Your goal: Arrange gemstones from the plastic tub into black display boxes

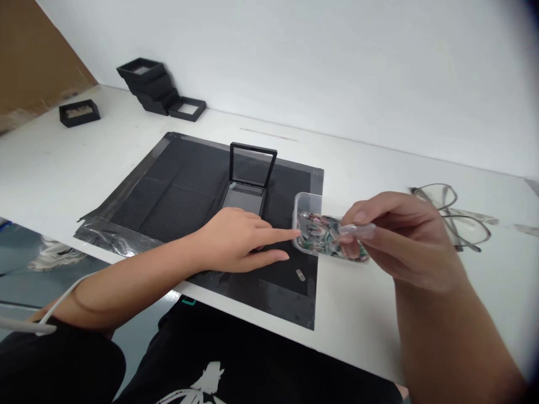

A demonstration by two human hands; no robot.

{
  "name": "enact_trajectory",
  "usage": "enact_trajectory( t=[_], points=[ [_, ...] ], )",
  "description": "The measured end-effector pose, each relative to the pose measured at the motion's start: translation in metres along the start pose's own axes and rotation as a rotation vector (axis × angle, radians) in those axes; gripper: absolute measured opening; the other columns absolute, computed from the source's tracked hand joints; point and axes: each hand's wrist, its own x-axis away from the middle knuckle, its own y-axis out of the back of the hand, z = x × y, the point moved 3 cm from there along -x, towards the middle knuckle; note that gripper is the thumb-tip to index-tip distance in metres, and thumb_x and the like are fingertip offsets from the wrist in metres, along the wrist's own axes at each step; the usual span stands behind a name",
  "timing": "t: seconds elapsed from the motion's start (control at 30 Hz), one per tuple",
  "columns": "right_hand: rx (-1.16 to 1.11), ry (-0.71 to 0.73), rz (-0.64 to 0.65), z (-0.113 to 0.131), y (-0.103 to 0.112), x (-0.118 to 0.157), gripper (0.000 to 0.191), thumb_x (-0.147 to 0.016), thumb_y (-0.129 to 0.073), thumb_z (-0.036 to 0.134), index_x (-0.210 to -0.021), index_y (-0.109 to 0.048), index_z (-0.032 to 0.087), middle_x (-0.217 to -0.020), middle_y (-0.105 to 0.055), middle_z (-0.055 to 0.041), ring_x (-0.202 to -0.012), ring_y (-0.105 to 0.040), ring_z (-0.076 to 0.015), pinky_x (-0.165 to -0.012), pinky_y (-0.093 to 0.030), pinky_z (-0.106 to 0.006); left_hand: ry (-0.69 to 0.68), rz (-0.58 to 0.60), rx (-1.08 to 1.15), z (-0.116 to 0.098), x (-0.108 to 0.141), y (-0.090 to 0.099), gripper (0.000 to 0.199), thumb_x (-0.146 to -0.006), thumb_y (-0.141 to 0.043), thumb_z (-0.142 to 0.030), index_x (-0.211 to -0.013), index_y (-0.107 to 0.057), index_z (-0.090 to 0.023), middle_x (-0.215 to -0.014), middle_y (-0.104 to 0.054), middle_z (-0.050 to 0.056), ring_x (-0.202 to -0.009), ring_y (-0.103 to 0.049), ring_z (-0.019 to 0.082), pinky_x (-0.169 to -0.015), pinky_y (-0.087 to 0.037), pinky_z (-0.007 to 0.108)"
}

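My left hand [240,241] is stretched palm down over the black mat, index finger and thumb extended, holding nothing visible. Its index fingertip reaches the near left side of a clear plastic box [301,205], which contains many small shiny, multicoloured pieces [320,233]. Above the box's right part, my right hand [391,235] pinches a small clear plastic piece [357,229] between thumb and fingers. Just behind my left hand, a black display frame [252,148] stands hinged open, its lid upright; the hand hides its near part. A small shiny piece [300,275] lies alone on the mat.
The black ribbed mat [168,179] is taped to the white table [357,320]. Stacked black frames [145,84], a flat frame [188,108] and another black frame [79,113] are at the back left. Eyeglasses [467,216] lie beyond my right hand. A white wall rises behind.
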Motion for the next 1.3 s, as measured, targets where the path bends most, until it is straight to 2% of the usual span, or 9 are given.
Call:
enact_trajectory(
  t=[0.17,0.33,0.43,0.6,0.73,0.83,0.93,1.13,1.3],
  points=[
    [0.268,0.030,-0.053,-0.002,-0.022,0.002,0.019,-0.079,-0.076,0.010,-0.089,-0.075,0.026,-0.073,-0.073,0.0009,-0.060,-0.066,-0.0122,-0.050,-0.052,-0.024,0.087,-0.365,0.046,-0.002,0.000,0.012,0.030,-0.093,-0.063,-0.041,-0.115,-0.070,-0.022,-0.058,-0.061,-0.008,-0.054,-0.058,0.005,-0.054,-0.041,0.019],
    [0.575,0.184,-0.073,0.001,-0.049,0.002,0.020,-0.080,-0.069,0.005,-0.086,-0.070,0.024,-0.078,-0.074,0.0012,-0.064,-0.066,-0.0123,-0.053,-0.053,-0.025,0.048,-0.528,0.082,-0.004,0.000,0.014,0.021,-0.088,-0.070,-0.037,-0.101,-0.073,-0.022,-0.051,-0.054,-0.010,-0.047,-0.051,0.004,-0.052,-0.041,0.017],
    [0.623,0.276,-0.095,0.002,-0.058,0.002,0.021,-0.080,-0.067,0.003,-0.085,-0.066,0.023,-0.076,-0.071,0.0018,-0.061,-0.064,-0.0110,-0.053,-0.053,-0.024,-0.025,-0.556,0.086,-0.004,0.000,0.015,0.023,-0.083,-0.076,-0.039,-0.098,-0.073,-0.021,-0.057,-0.060,-0.008,-0.050,-0.054,0.005,-0.052,-0.043,0.018],
    [0.634,0.371,-0.147,0.002,-0.062,0.001,0.024,-0.079,-0.068,0.000,-0.087,-0.067,0.023,-0.082,-0.073,-0.0004,-0.070,-0.069,-0.0138,-0.063,-0.057,-0.027,-0.067,-0.588,0.002,-0.003,0.001,0.018,0.022,-0.085,-0.075,-0.036,-0.102,-0.072,-0.022,-0.081,-0.073,-0.002,-0.065,-0.064,0.006,-0.061,-0.051,0.018],
    [0.696,0.443,-0.201,0.003,-0.062,0.006,0.030,-0.077,-0.069,0.000,-0.091,-0.071,0.027,-0.096,-0.075,-0.0028,-0.076,-0.072,-0.0176,-0.063,-0.060,-0.031,-0.126,-0.587,-0.112,-0.007,0.004,0.019,0.021,-0.088,-0.072,-0.031,-0.107,-0.070,-0.023,-0.080,-0.074,-0.007,-0.063,-0.064,0.004,-0.056,-0.049,0.017],
    [0.872,0.507,-0.276,0.006,-0.063,0.016,0.040,-0.072,-0.075,0.002,-0.098,-0.073,0.032,-0.094,-0.075,-0.0005,-0.073,-0.072,-0.0176,-0.061,-0.060,-0.032,-0.160,-0.608,-0.207,-0.012,0.007,0.020,0.023,-0.089,-0.070,-0.026,-0.111,-0.070,-0.025,-0.075,-0.073,-0.009,-0.054,-0.059,0.003,-0.049,-0.045,0.019],
    [1.053,0.552,-0.329,0.010,-0.068,0.029,0.049,-0.069,-0.080,0.003,-0.106,-0.074,0.035,-0.090,-0.077,0.0026,-0.066,-0.071,-0.0161,-0.060,-0.061,-0.032,-0.202,-0.658,-0.236,-0.017,0.009,0.026,0.015,-0.089,-0.068,-0.024,-0.102,-0.074,-0.028,-0.073,-0.073,-0.010,-0.053,-0.060,0.003,-0.047,-0.048,0.018],
    [1.102,0.548,-0.302,0.013,-0.073,0.040,0.076,-0.068,-0.082,0.002,-0.134,-0.065,0.035,-0.102,-0.079,0.0020,-0.066,-0.073,-0.0205,-0.061,-0.062,-0.039,-0.263,-0.690,-0.203,-0.022,0.007,0.040,0.016,-0.092,-0.062,-0.019,-0.086,-0.076,-0.025,-0.076,-0.075,-0.007,-0.071,-0.071,0.005,-0.053,-0.055,0.014],
    [1.073,0.602,-0.226,0.014,-0.068,0.035,0.075,-0.073,-0.079,0.004,-0.140,-0.060,0.032,-0.106,-0.078,0.0005,-0.069,-0.073,-0.0197,-0.063,-0.062,-0.037,-0.262,-0.692,-0.157,-0.023,0.006,0.044,0.016,-0.091,-0.064,-0.018,-0.085,-0.077,-0.024,-0.080,-0.077,-0.005,-0.074,-0.072,0.008,-0.060,-0.062,0.017]
  ],
)
